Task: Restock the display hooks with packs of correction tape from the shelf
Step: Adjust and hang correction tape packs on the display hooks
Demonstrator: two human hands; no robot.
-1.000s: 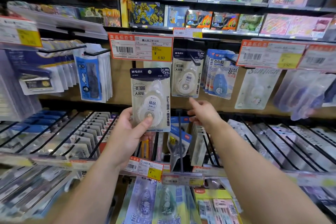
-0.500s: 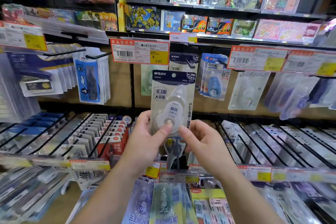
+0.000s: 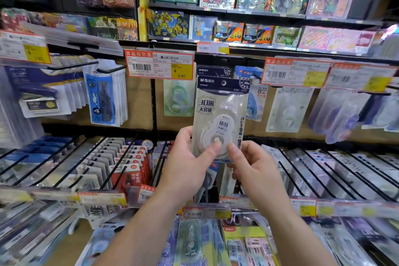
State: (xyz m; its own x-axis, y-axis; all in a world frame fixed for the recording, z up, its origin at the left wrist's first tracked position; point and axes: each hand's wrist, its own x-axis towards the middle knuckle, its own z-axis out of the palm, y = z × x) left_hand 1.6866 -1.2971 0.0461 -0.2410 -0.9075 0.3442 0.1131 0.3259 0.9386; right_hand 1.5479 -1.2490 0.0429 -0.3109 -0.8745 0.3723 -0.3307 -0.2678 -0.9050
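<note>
Hands, left hand point(image 3: 187, 165) and right hand point(image 3: 254, 167), both pinch correction tape pack point(image 3: 220, 114), hiding hung packs point(image 3: 213, 70) behind; price tag point(image 3: 159, 65) beside, lower racks blurred.

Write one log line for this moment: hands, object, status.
hands: left and right both hold pack | pack: upright before hanging packs | status: not yet hung

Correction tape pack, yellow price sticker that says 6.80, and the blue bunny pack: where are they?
Correction tape pack point(image 3: 220, 114): head view, clear blister front.
Yellow price sticker point(image 3: 181, 71): head view, its middle above the number.
Blue bunny pack point(image 3: 99, 99): head view, blue card front.
</note>
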